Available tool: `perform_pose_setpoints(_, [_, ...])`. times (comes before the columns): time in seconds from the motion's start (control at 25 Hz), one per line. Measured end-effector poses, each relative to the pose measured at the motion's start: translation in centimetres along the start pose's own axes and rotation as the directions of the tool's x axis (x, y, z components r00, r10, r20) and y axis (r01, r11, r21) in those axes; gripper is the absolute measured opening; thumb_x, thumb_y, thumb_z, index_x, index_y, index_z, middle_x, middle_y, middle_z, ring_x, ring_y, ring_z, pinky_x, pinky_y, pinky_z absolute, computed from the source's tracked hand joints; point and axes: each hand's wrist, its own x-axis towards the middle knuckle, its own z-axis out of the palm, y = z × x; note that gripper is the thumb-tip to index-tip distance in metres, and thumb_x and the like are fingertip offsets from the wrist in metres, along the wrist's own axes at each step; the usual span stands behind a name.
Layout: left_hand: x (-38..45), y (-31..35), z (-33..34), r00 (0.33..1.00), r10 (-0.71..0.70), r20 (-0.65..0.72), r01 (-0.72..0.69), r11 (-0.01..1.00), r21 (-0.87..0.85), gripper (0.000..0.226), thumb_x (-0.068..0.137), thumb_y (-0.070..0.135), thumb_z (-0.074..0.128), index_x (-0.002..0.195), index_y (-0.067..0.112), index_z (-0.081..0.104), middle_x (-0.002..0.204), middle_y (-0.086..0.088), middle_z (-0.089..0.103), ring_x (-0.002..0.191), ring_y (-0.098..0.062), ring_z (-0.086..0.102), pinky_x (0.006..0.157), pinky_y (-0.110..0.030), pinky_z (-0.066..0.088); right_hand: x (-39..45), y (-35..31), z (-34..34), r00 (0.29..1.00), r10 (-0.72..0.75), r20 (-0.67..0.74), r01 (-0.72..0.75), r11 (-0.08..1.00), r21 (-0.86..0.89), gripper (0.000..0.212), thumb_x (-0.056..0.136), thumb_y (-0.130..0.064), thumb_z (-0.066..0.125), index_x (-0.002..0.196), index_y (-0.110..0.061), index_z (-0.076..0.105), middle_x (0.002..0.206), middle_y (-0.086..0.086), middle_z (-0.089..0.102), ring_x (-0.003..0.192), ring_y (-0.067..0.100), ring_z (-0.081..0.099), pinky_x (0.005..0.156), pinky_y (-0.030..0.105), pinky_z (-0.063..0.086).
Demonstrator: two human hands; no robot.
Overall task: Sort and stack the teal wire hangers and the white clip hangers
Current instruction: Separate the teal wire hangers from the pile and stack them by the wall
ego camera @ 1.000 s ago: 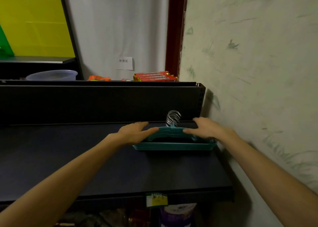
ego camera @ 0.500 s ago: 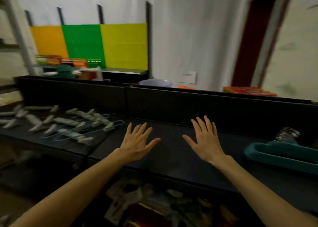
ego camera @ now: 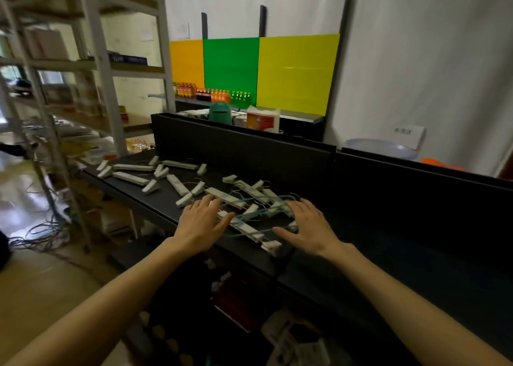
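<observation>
Both forearms are bare to the frame edge, with no sleeves; the left hand and right hand wear nothing.

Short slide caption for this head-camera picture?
Both open hands reach over white clip hangers tangled on a black shelf.

Your left hand covers one end of a white clip hanger, and your right hand hides where the teal wire hangers run beneath it; you cannot tell if either hand touches them. The tangled pile blurs together, so no count is possible. Both forearms are cut off by the bottom edge. The white label on the wall is too small to read
</observation>
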Motion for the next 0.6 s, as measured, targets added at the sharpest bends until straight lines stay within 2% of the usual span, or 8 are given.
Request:
perform_pose_setpoints(0.08, [3.4,-2.1,0.2,0.998,0.026,0.061,-0.026,1.0,-0.01,0.067,0.096,0.064,0.042,0.146,0.02,0.044,0.148,-0.002,0.046,0.131,-0.023,0.049,0.103,-0.041,0.045,3.0,-0.2,0.2,0.987,0.021,0.158,-0.028,0.999,0.042,0.106,0.073,-0.082,0.057,0.156,-0.025,0.024,0.159,0.002,0.032,0.144,0.023,0.03,0.119,0.044,0.028])
perform_pose_setpoints(0.2, [8.5,-2.8,0.3,0.962,0.115,0.248,-0.115,0.993,-0.013,0.082,0.088,0.076,0.045,0.15,0.022,0.04,0.145,-0.003,0.05,0.128,-0.023,0.051,0.101,-0.041,0.047,5.9,0.6,0.4,0.929,0.063,0.365,-0.084,0.996,0.041,0.119,0.057,-0.089,0.064,0.154,-0.031,0.026,0.159,-0.003,0.03,0.141,0.021,0.034,0.117,0.043,0.031])
perform_pose_setpoints(0.32, [11.8,-2.4,2.2,0.929,0.191,0.317,-0.212,0.977,0.033,0.096,0.072,0.093,0.04,0.141,0.027,0.049,0.128,0.002,0.063,0.111,-0.019,0.061,0.087,-0.04,0.054,7.8,0.7,0.1,0.913,0.105,0.393,-0.111,0.994,-0.008,0.117,0.06,-0.074,0.077,0.155,-0.03,0.024,0.159,-0.006,0.03,0.143,0.017,0.033,0.117,0.037,0.032])
perform_pose_setpoints(0.4, [13.2,-2.5,3.6,0.916,0.26,0.307,-0.286,0.957,0.045,0.092,0.065,0.098,0.04,0.118,0.027,0.063,0.108,0.006,0.068,0.092,-0.014,0.063,0.076,-0.037,0.055,8.0,0.1,0.0,0.917,0.127,0.379,-0.129,0.991,-0.02,0.112,0.064,-0.057,0.083,0.155,-0.029,0.023,0.157,-0.005,0.033,0.142,0.016,0.035,0.116,0.033,0.033])
perform_pose_setpoints(0.48, [14.5,-2.6,3.9,0.907,0.322,0.272,-0.35,0.935,0.06,0.084,0.065,0.096,0.04,0.103,0.027,0.067,0.093,0.008,0.067,0.081,-0.011,0.062,0.07,-0.035,0.055,8.0,-0.3,-0.1,0.924,0.136,0.357,-0.136,0.99,-0.024,0.112,0.066,-0.049,0.085,0.156,-0.027,0.022,0.156,-0.004,0.036,0.141,0.016,0.037,0.115,0.031,0.035])
perform_pose_setpoints(0.52, [14.9,-2.8,3.7,0.899,0.349,0.265,-0.373,0.927,0.041,0.083,0.064,0.096,0.04,0.1,0.027,0.067,0.09,0.01,0.067,0.078,-0.009,0.062,0.068,-0.033,0.054,8.0,-0.6,-0.5,0.923,0.158,0.352,-0.166,0.986,-0.007,0.112,0.067,-0.045,0.086,0.156,-0.026,0.021,0.155,-0.003,0.036,0.139,0.015,0.038,0.114,0.029,0.035])
perform_pose_setpoints(0.6, [15.1,-3.0,3.4,0.863,0.416,0.287,-0.424,0.905,-0.038,0.084,0.062,0.098,0.043,0.108,0.029,0.062,0.098,0.01,0.066,0.083,-0.01,0.061,0.069,-0.031,0.053,8.0,-1.4,-0.9,0.919,0.203,0.339,-0.225,0.974,0.026,0.11,0.068,-0.038,0.087,0.156,-0.023,0.022,0.152,-0.002,0.038,0.137,0.015,0.039,0.112,0.027,0.036])
